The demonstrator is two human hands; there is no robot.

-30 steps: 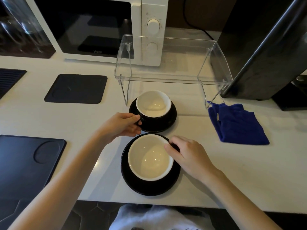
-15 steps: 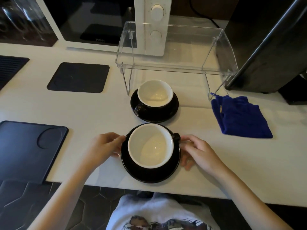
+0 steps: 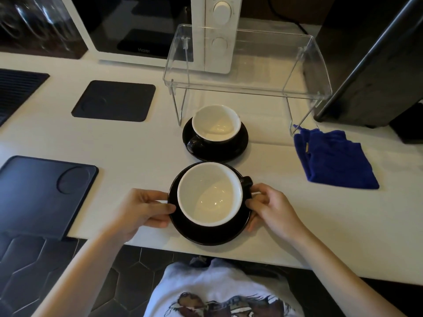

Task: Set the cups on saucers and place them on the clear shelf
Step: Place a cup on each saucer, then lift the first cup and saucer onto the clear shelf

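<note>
Two black cups with white insides each sit on a black saucer on the white counter. The near cup (image 3: pixel 209 193) rests on the near saucer (image 3: pixel 206 234), its handle pointing right. My left hand (image 3: pixel 142 209) grips the saucer's left rim and my right hand (image 3: pixel 272 207) grips its right rim, just below the handle. The far cup (image 3: pixel 216 123) stands on the far saucer (image 3: pixel 238 145), right in front of the clear shelf (image 3: pixel 247 88), whose top holds nothing.
A white microwave (image 3: pixel 160 26) stands behind the shelf. A tall black appliance (image 3: pixel 370 60) flanks the shelf on the right. A blue cloth (image 3: pixel 332 159) lies at the right. A black square mat (image 3: pixel 114 100) and a black tray (image 3: pixel 43 193) lie to the left.
My left hand left the far cup's handle and my right hand left the near cup's rim. Both hands came to the near saucer's sides and closed on its rim.
</note>
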